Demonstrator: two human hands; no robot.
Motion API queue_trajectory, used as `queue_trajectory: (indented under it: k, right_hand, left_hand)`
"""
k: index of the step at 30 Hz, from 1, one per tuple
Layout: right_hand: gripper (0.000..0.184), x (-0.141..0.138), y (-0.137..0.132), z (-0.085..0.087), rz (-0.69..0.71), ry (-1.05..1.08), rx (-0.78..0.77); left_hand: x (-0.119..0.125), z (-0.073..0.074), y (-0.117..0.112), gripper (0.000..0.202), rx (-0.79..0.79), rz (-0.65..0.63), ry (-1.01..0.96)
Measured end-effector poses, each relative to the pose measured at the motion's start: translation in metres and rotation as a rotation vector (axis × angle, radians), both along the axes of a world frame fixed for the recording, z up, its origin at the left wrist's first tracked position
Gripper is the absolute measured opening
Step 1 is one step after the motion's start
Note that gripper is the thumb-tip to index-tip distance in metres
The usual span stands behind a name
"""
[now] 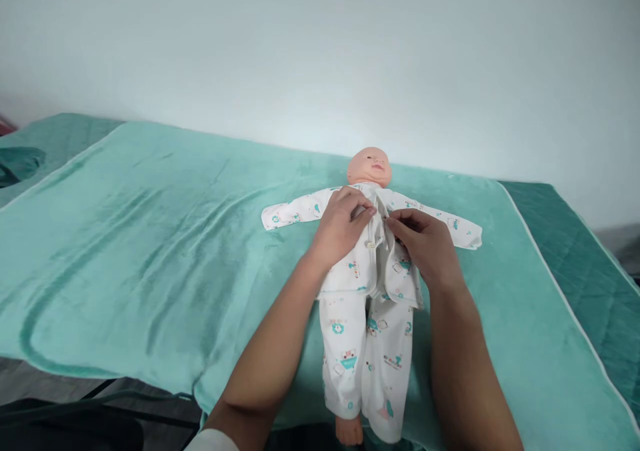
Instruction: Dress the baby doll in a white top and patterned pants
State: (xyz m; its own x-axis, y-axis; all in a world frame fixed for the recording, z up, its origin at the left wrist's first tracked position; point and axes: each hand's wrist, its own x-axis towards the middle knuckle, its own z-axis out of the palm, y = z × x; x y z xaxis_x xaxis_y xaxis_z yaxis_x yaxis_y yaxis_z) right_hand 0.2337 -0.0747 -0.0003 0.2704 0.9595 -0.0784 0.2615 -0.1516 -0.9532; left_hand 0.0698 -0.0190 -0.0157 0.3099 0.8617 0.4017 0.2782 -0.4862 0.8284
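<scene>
The printed baby jacket [350,271] opens lengthwise down the baby doll [369,164], between our left hand [343,224] and right hand [427,241], which pinch its opposite front edges, both equally near.

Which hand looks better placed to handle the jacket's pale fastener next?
Probably the left hand: its fingers sit just above the fastener, on the same front panel of the jacket; the right hand is at the opposite edge.

I see a pale green plush blanket [150,291], light-edged and wrinkled, spread over a darker quilted cover [563,237]. Behind it rises a plain whitish wall [320,57], and past the blanket's near left edge I glimpse grey flooring [35,376].
</scene>
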Motion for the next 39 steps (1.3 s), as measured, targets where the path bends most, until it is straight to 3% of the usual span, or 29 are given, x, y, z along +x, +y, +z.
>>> queue_trajectory:
  k: [8,12,20,30,39]
  right_hand:
    - [0.028,-0.005,0.001,-0.003,0.021,-0.213,0.062]
    - [0.025,-0.005,0.002,-0.004,0.027,-0.149,0.055]
    - [0.03,-0.006,0.003,-0.007,0.0,0.227,0.066]
    - [0.033,-0.009,-0.001,-0.005,0.017,0.142,0.051]
    - [0.031,-0.006,-0.001,-0.004,0.073,0.116,0.024]
  left_hand:
    - [-0.012,0.001,0.003,0.003,-0.044,-0.062,0.125]
    - [-0.006,0.002,-0.001,0.005,-0.071,-0.043,0.095]
    - [0.006,0.005,-0.007,0.011,-0.245,-0.014,-0.096]
    - [-0.004,0.005,-0.004,0.012,-0.404,-0.112,-0.184]
    - [-0.004,0.005,-0.005,0.011,-0.435,-0.079,-0.213]
